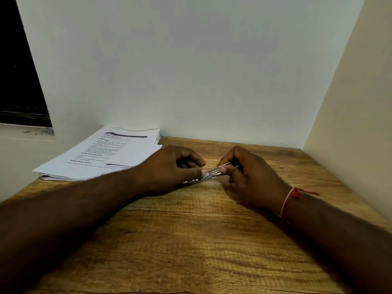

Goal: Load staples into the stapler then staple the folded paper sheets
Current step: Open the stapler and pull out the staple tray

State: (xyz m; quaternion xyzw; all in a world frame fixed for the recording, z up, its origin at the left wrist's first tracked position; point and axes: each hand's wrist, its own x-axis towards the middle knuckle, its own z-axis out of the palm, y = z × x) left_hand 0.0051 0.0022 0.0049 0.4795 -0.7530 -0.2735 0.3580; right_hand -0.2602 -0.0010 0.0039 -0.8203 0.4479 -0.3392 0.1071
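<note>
Stapler, small, silvery metal, lies pinched between both hands.

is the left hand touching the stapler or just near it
Touching. The head view shows the left hand with its thumb tip pressed against the end of the metal stapler, no gap between them; the right hand grips the other end.

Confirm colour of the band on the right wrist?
Red thread band, with a paler strand beside it; head view.
</note>
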